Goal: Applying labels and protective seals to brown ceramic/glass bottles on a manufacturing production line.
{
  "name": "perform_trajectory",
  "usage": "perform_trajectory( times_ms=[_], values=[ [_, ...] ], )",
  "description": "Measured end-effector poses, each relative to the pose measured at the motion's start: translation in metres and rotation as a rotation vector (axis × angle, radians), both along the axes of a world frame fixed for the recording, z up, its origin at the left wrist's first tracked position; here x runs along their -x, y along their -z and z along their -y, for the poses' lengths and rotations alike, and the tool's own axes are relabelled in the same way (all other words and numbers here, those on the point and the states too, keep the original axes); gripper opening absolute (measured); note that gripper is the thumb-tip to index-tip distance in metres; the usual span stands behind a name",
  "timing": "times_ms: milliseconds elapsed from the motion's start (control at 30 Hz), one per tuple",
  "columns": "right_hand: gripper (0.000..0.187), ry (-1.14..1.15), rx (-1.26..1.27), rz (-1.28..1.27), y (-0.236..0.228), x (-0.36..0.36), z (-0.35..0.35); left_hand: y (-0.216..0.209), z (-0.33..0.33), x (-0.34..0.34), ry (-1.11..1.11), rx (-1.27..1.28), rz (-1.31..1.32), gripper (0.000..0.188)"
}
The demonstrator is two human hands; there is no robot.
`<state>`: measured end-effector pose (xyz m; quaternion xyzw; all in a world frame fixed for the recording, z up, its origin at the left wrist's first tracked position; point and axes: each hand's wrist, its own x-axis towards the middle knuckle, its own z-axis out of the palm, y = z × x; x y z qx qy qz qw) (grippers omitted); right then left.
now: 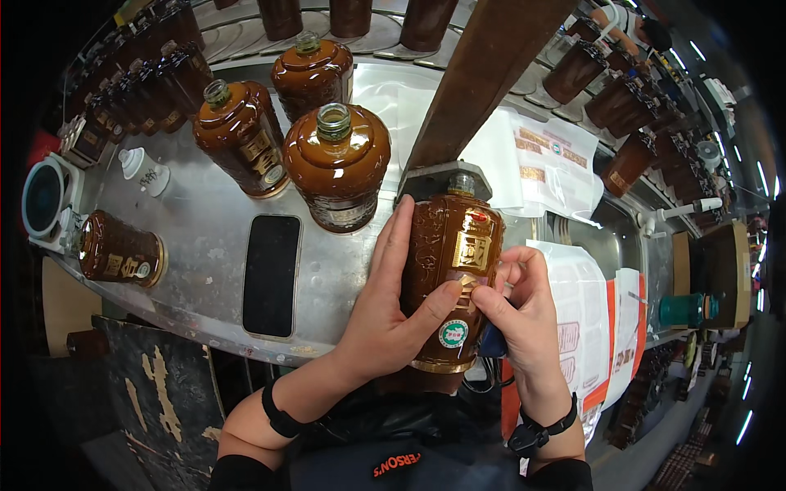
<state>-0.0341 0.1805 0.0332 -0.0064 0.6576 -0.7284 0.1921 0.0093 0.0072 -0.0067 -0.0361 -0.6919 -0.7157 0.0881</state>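
My left hand (385,319) wraps the side of a brown bottle (427,245), fingers lying along its left flank with their undersides lost against the glass, thumb pressed flat across the gold label. My right hand (528,307) is at the bottle's other side, its thumb tip on the label's edge and its fingers curled; whether they pinch something thin there, I cannot tell. The bottle is upright in front of me at the near edge of the counter (196,262), and I cannot see whether its base rests on anything. Behind my right fingers, a dark blue thing (492,343) is mostly covered. A slanting beam (491,65) runs out of view at the top and blocks part of the far side. Three more bottles (337,164) stand beyond a black phone (272,277); the rows by the left rim (143,94) dissolve into shadow.
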Motion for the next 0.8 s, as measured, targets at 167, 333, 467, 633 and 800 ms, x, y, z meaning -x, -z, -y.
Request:
perform_trajectory(
  times_ms=[167,333,467,633,800],
  values=[
    [0.053,0.002,-0.020,0.000,0.0002,0.0002,0.0003,0.0010,-0.0005,-0.0006,-0.009,0.011,0.000,0.085],
    [0.054,-0.004,-0.011,-0.003,-0.0013,-0.0004,0.0014,0.0006,-0.0003,-0.0008,-0.012,0.014,-0.004,0.086],
    [0.055,0.001,-0.012,0.011,-0.0022,-0.0009,0.0016,0.0002,-0.0002,-0.0009,-0.002,-0.001,0.003,0.086],
    [0.056,0.003,-0.022,0.013,-0.0018,-0.0006,0.0010,0.0002,0.0004,-0.0007,0.007,0.003,0.004,0.085],
    [0.056,-0.001,-0.001,0.015,-0.0006,0.0001,0.0006,-0.0009,0.0003,0.0004,0.011,-0.019,0.001,0.085]
  ],
)
